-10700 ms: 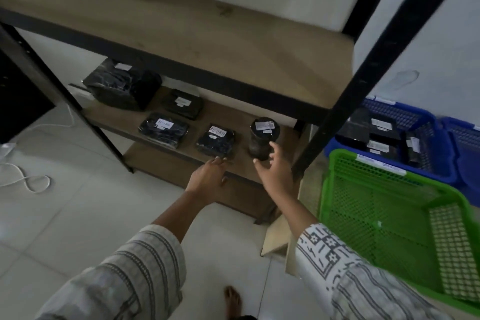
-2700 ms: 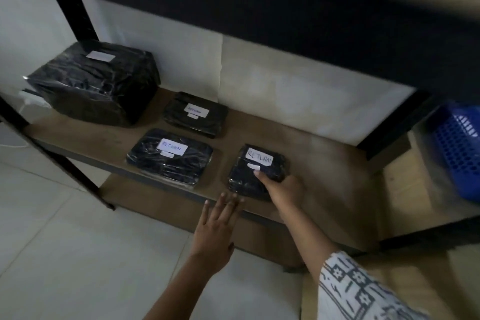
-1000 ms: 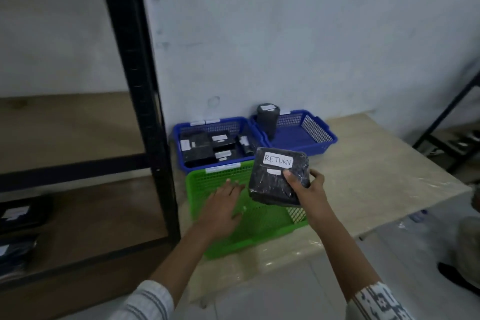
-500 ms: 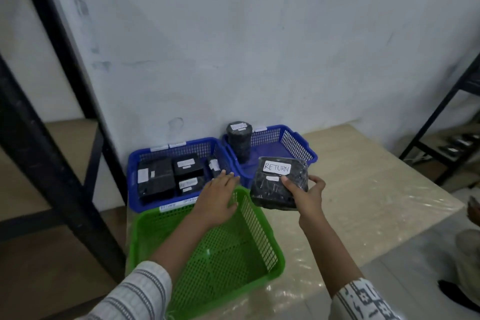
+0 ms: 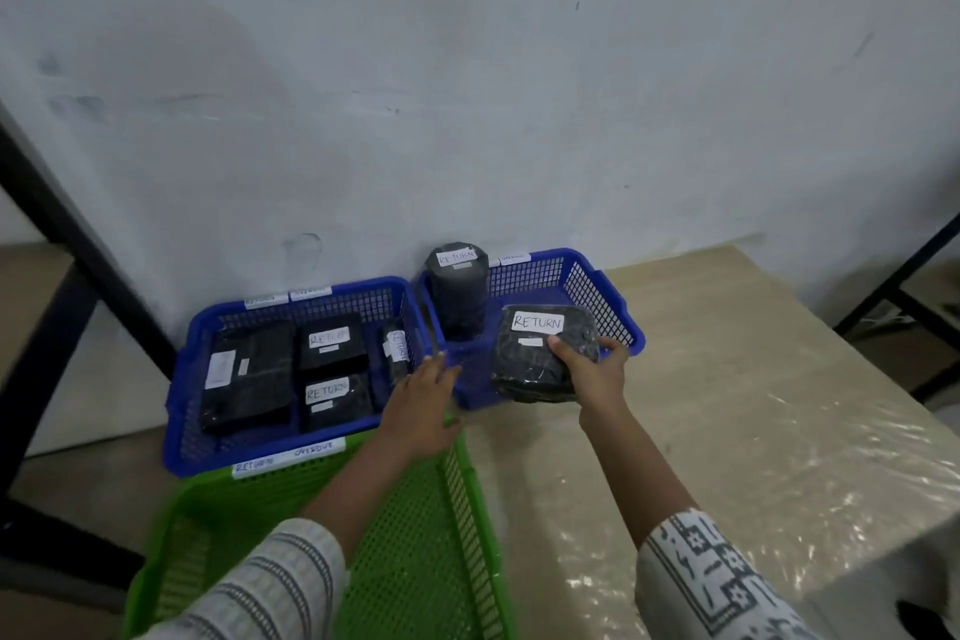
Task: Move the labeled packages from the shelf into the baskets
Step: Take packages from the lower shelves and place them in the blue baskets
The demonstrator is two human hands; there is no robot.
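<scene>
My right hand (image 5: 592, 369) grips a flat black package (image 5: 535, 353) with a white RETURN label, tilted over the front rim of the right blue basket (image 5: 618, 312). A black cylinder package (image 5: 458, 296) marked RETURN stands at that basket's left end. My left hand (image 5: 421, 405) hovers with fingers straight above the gap between the blue baskets and the green basket (image 5: 415, 561), holding nothing. The left blue basket (image 5: 182, 411) holds several black labeled packages (image 5: 332, 343).
The baskets stand against a white wall on a pale plastic-covered table (image 5: 727, 431). The black shelf frame (image 5: 47, 234) rises at the left. Another black frame (image 5: 904, 286) stands at the far right.
My right hand has carried the RETURN package forward from above the table to over the right blue basket. My left hand has moved slightly forward over the green basket's far corner.
</scene>
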